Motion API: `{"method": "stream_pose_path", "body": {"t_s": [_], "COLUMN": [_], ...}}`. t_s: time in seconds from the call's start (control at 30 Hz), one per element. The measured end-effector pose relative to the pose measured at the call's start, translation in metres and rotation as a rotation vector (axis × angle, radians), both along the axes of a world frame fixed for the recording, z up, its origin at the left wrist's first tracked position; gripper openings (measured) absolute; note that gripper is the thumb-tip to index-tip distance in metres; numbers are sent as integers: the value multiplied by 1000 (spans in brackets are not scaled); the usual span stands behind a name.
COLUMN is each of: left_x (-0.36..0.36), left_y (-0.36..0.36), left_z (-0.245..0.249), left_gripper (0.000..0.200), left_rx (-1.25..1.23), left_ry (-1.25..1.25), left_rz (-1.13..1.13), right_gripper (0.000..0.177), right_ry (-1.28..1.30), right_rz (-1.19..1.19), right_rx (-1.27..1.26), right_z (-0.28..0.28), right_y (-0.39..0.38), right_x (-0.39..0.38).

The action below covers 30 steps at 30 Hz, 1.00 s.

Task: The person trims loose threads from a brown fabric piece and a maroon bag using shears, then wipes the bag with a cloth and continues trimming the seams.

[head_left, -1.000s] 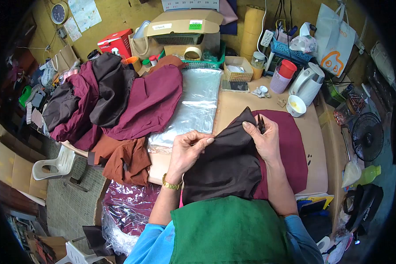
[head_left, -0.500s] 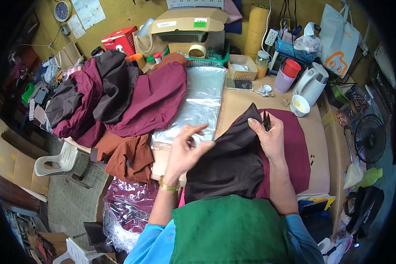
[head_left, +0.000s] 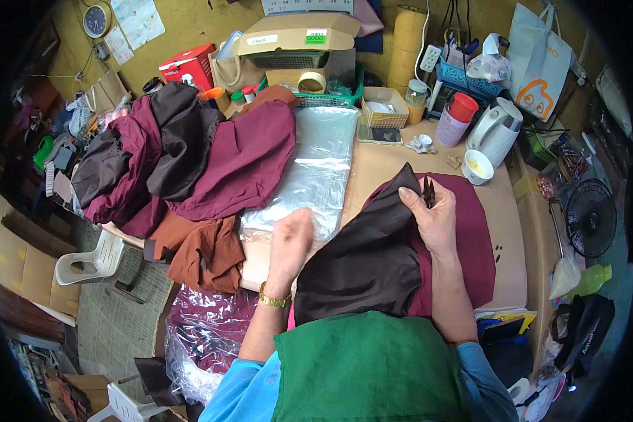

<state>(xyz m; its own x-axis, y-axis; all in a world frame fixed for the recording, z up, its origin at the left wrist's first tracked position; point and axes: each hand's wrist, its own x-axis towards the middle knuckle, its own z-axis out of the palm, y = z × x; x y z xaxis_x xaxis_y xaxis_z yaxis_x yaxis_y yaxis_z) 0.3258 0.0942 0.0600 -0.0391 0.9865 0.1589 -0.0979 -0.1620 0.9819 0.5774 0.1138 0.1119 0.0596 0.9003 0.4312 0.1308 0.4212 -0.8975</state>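
My right hand [head_left: 436,214] grips the upper edge of a dark brown cloth [head_left: 359,260] between thumb and fingers. The dark pointed blades of small thread snips [head_left: 428,188] stick up out of the same hand. Dark brown on this side, the cloth shows maroon fabric [head_left: 464,239] behind and to the right of my right hand, spread over the table. My left hand [head_left: 292,238] is raised left of the cloth, apart from it, its fingers curled into a blurred fist. What it holds, if anything, is hidden.
A pile of maroon and dark brown garments [head_left: 239,155] lies left, beside clear plastic sleeves [head_left: 320,162]. Rust-brown cloth [head_left: 204,253] hangs over the table's edge. A white cup [head_left: 477,169] and a kettle [head_left: 496,130] stand back right. A white chair [head_left: 95,264] is at left.
My left hand has curled from spread fingers into a fist and moved slightly left, away from the cloth. My right hand keeps its hold on the cloth and snips.
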Motion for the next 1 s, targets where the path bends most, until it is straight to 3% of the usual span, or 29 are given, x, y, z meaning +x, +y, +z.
{"method": "stream_pose_path", "body": {"t_s": [0.03, 0.1, 0.17, 0.23, 0.37, 0.5, 0.57, 0.7, 0.83, 0.93, 1.0], "left_x": [-7, -18, -12, 15, 33, 39, 36, 26, 25, 32, 40], "left_y": [3, 10, 11, 4, 3, 16, 13, 14, 13, 10, 5], "left_z": [-4, -9, -11, 12, 28, 17, 21, 14, 8, 16, 28], "left_gripper": [39, 41, 31, 25, 33, 16, 13, 19, 18, 16, 38], "left_rx": [0, 92, 128, 359, 234, 204, 6, -184, -184, -205, -267], "left_ry": [0, -290, -224, 230, 343, 201, -16, -219, -197, -378, -381], "left_rz": [-1, -48, -36, 37, -62, -168, -180, -267, -260, -227, -98], "right_gripper": [29, 29, 28, 27, 27, 28, 32, 37, 40, 41, 41], "right_ry": [3, 8, -16, 2, -32, -89, -45, -47, -48, -39, -42], "right_rz": [1, 0, 3, 13, 26, 25, 29, 17, 29, 18, 2], "right_rx": [0, 0, -8, -13, -45, -40, -46, -41, -42, -47, -53], "right_z": [-1, -2, -2, 2, 6, 5, 8, 7, 3, 2, 2], "right_y": [0, 0, -1, -4, -7, -9, -11, -11, -8, -7, -6], "right_x": [1, 1, 1, -5, -8, -7, -5, -4, -4, -3, -2]}}
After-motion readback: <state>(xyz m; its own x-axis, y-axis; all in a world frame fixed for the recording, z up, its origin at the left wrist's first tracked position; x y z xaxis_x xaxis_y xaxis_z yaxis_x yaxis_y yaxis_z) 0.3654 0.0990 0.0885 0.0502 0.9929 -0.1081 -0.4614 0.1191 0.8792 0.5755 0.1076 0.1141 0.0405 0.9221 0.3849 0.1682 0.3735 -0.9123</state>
